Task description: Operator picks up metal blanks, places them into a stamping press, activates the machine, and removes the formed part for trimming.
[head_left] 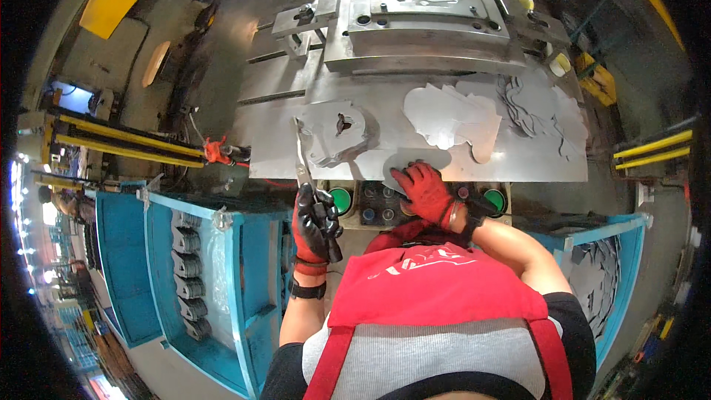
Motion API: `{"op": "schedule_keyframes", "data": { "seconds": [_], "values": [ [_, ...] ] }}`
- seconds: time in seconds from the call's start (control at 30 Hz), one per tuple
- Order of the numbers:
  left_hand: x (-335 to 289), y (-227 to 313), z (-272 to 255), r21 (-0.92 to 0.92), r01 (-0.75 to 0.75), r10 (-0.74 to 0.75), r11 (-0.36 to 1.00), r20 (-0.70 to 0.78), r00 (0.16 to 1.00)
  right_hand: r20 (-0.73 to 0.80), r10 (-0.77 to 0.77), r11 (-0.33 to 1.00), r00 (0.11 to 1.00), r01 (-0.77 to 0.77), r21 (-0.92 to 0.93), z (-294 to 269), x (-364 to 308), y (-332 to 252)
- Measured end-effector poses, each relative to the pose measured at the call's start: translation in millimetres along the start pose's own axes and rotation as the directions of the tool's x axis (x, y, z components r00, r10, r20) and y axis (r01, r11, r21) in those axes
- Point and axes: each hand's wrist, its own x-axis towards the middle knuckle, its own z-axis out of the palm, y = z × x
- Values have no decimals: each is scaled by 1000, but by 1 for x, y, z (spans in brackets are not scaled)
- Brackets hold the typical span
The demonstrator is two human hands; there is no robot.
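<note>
My left hand [317, 226], in a red and black glove, is closed around a pair of long-jawed pliers [302, 167] with dark handles. Their tip points away from me, beside a stack of grey metal plates [337, 133] with a hole through it. At the front edge of the steel press table, my right hand [427, 191], in a red glove, has its fingers on a flat grey metal sheet piece [406, 161]. Its thumb and the underside of that piece are hidden. Beyond it lies a pile of pale metal blanks [452, 115].
A steel die [415, 15] stands at the back of the table [270, 137]. Thin cut scrap [533, 115] lies at the right. Green buttons [340, 201] sit below the front edge. Blue bins stand on both sides, the left one [241, 274] with stacked parts.
</note>
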Motion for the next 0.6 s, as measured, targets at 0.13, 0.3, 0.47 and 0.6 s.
{"op": "schedule_keyframes", "data": {
  "seconds": [0.13, 0.3, 0.47, 0.6],
  "values": [
    [-2, 6, 3, 36, -65, 66, 997, -24, 998, -273, 22, 998, 962, -6, 60, -52, -7, 22],
    [0, 9, 13, 20, -110, 111, 994, -208, 972, -173, 744, 459, 645, -306, 834, -112, -33, 90],
    [6, 9, 9, 3, -313, 310, 950, -129, 942, -165, 583, 134, 796, 107, 985, -120, -109, 134],
    [12, 19, 12, -78, -279, 273, 957, -80, 959, -243, 531, 249, 812, 124, 960, -155, -114, 148]
  ]
}}
